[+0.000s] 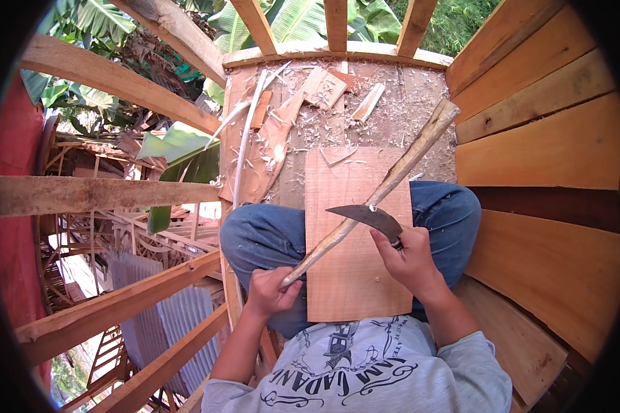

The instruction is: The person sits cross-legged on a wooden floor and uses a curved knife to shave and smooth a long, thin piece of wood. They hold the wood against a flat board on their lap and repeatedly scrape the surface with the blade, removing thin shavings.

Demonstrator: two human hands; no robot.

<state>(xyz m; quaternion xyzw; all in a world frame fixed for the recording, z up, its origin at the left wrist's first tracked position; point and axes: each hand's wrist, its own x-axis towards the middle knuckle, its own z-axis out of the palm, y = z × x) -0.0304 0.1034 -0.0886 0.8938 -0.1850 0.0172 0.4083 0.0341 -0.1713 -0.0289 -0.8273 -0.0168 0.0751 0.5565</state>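
a slender stick (395, 177) slants over a pale board (358, 282) laid across denim-clad thighs (258, 230). the left hand (271, 292) is closed round its near end; the right hand (408, 260) grips a curved knife (369, 216), blade across the wood. from where i stand, the far end looks free; were the stick to twist, the edge might skid towards the left hand. shavings (324, 138) litter the floor (421, 89) beyond.

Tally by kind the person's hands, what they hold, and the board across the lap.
Hands: 2 (left hand, right hand)
Knife: 1
Stick: 1
Board: 1
Total: 5
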